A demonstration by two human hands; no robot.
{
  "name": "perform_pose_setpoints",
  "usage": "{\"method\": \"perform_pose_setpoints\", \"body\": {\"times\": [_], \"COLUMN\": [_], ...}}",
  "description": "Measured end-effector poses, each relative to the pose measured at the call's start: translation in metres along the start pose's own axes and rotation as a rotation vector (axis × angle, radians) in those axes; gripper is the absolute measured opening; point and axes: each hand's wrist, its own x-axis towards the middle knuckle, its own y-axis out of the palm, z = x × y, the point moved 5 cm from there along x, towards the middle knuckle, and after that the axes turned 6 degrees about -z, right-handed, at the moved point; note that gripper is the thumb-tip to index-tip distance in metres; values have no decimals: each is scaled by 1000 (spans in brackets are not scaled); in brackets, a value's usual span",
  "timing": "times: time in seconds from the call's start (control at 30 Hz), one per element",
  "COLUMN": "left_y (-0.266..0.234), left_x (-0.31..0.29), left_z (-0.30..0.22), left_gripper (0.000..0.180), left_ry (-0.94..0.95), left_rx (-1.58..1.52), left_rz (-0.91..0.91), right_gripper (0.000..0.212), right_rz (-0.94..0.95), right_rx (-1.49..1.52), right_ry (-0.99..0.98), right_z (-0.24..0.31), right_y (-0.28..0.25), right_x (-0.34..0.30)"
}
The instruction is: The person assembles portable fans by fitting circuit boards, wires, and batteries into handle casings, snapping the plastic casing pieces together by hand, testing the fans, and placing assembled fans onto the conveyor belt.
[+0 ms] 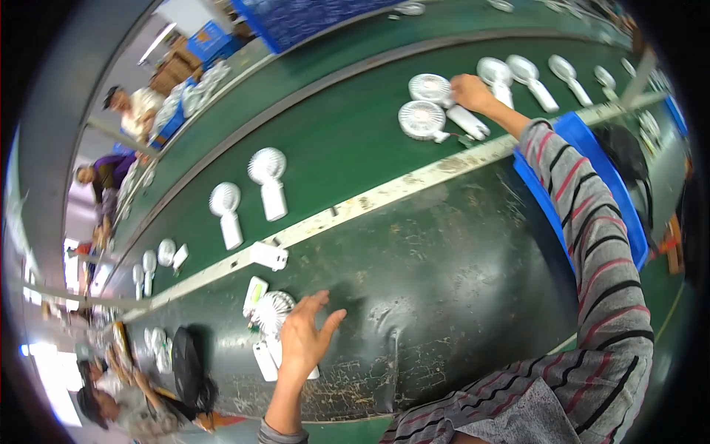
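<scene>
My left hand (303,342) lies with its fingers spread on the dark green worktable (444,266), its palm partly over a white handheld fan (270,311) and some white handle parts (264,361). My right hand (470,92), on a striped sleeve, reaches out over the green conveyor belt (347,140). Its fingers are curled on the neck of a white fan (432,88), whose handle (469,123) sticks out below the hand. A second white fan (421,120) lies right beside it.
More white fans lie along the belt (268,177) (225,211) (529,74). A small white box (269,256) sits on the pale strip at the table's edge. A blue bin (592,155) stands under my right arm. Other people work at the left (133,107) (107,181).
</scene>
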Motion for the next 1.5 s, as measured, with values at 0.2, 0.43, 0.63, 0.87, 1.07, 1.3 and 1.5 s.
{"method": "perform_pose_setpoints", "body": {"times": [0.2, 0.43, 0.63, 0.87, 1.07, 1.3, 1.5], "left_y": [7, 14, 56, 53, 52, 65, 79], "left_x": [-27, -31, -35, -49, -77, -96, -88], "left_z": [25, 21, 18, -4, 6, -3, -13], "left_gripper": [38, 34, 33, 32, 25, 24, 49], "left_ry": [-121, -103, -84, -171, -182, -236, -291], "left_rx": [-112, -223, -337, -437, -519, -582, -1371], "left_rz": [-45, -172, -144, -114, -291, -354, -345], "right_gripper": [63, 55, 75, 90, 75, 60, 56], "right_rz": [28, 3, 230, 147, 88, 403, 487], "right_rx": [-19, 192, 710, 3, 133, 538, 759], "right_ry": [40, 4, 13, -188, -226, -128, -379], "right_z": [-59, -10, -15, 53, 80, 171, 300], "right_y": [26, 37, 18, -17, -39, -98, -111], "right_x": [5, 6, -39, -84, -59, -61, -140]}}
